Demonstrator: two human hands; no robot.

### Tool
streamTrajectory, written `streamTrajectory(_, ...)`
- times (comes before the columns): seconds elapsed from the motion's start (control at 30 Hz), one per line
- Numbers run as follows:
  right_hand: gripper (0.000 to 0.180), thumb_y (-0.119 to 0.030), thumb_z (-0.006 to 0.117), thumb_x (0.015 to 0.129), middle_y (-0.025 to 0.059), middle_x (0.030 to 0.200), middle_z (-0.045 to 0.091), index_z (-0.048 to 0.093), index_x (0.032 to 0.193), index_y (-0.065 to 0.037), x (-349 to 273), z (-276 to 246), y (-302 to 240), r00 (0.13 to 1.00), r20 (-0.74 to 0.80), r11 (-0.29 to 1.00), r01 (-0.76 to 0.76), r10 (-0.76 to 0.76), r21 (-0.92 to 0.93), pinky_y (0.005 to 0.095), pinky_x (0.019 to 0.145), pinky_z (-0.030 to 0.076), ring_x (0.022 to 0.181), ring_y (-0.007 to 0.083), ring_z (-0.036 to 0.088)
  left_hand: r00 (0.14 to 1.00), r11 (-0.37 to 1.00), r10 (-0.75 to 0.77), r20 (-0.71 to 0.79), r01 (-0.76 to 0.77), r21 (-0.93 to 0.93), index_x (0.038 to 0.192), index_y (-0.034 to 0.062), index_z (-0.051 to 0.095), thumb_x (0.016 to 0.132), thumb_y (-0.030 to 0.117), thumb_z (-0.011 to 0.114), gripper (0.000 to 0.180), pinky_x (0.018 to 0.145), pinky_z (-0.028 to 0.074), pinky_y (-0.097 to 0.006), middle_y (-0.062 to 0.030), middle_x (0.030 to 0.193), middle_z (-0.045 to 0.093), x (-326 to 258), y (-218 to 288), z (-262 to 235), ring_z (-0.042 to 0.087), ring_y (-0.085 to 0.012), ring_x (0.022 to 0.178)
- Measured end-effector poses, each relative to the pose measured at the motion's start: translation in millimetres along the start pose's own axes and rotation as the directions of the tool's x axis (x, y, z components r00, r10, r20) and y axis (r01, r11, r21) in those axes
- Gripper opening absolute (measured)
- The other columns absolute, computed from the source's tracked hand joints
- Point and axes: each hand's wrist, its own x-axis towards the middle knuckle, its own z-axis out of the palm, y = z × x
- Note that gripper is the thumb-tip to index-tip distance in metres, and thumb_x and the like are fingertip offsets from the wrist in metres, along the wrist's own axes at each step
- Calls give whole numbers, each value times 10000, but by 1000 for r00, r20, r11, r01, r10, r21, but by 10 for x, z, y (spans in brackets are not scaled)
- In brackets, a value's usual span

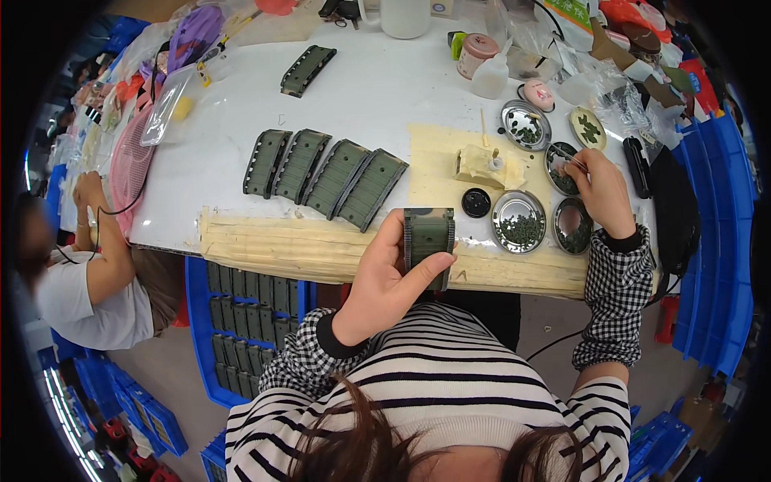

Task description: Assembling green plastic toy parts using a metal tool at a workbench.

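My left hand (384,283) is closed around a dark green curved panel (430,233) with ribbed side edges, held upright near the table's front edge, thumb across its face. My right hand (604,193) pinches slim metal tweezers (571,157), their tips over a round metal dish (556,181) of small dark green pieces. Around it stand another metal dish (503,241) heaped with green bits, a dish (569,251) close to my right wrist, a far dish (526,145) and a pale oval tray (577,119) with green pieces.
A tape-wrapped block (474,167) and a black round cap (476,202) sit left of the dishes. Several green panels (329,181) lie in a row; one panel (307,71) lies farther back. Below, a blue crate (195,321) holds more. Another person (96,297) sits at left.
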Motion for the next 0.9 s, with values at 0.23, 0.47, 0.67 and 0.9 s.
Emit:
streamTrajectory(0.23, 99, -77, 582, 935, 114, 762, 618, 541, 919, 12, -48, -185, -68, 988, -156, 953, 28, 20, 302, 316, 579, 413, 593, 213, 541, 1000, 1000, 26, 0, -26, -4, 1287, -11, 400, 938, 0, 601, 403, 914, 526, -312, -131, 1130, 619, 14, -16, 24, 632, -168, 1022)
streamTrajectory(0.47, 80, 1, 687, 833, -36, 705, 552, 641, 899, -7, -419, -312, -686, 970, -204, 925, -49, 134, 377, 213, 488, 242, 548, 17, 314, 999, 998, 2, 34, -5, 61, 1302, -13, 375, 937, -9, 599, 428, 928, 518, -309, -144, 1155, 603, 23, -12, 27, 619, -165, 1041)
streamTrajectory(0.67, 212, 123, 676, 755, 54, 815, 677, 701, 922, -5, -617, -138, -1243, 984, -177, 811, 89, 19, 578, 218, 539, 393, 620, 87, 533, 996, 994, 85, -38, -87, -64, 1439, 66, 247, 975, 28, 538, 548, 905, 536, -342, -176, 1298, 509, 96, -3, 136, 625, -191, 1024)
streamTrajectory(0.9, 402, 79, 675, 669, 83, 911, 699, 706, 1050, -45, -576, 73, -1542, 908, -260, 784, 416, -329, 462, 300, 572, 502, 678, 205, 652, 998, 992, -16, 63, 24, -126, 1104, 13, 524, 1066, 203, 404, 228, 879, 424, -218, -30, 1027, 568, 108, 19, 172, 518, -59, 951)
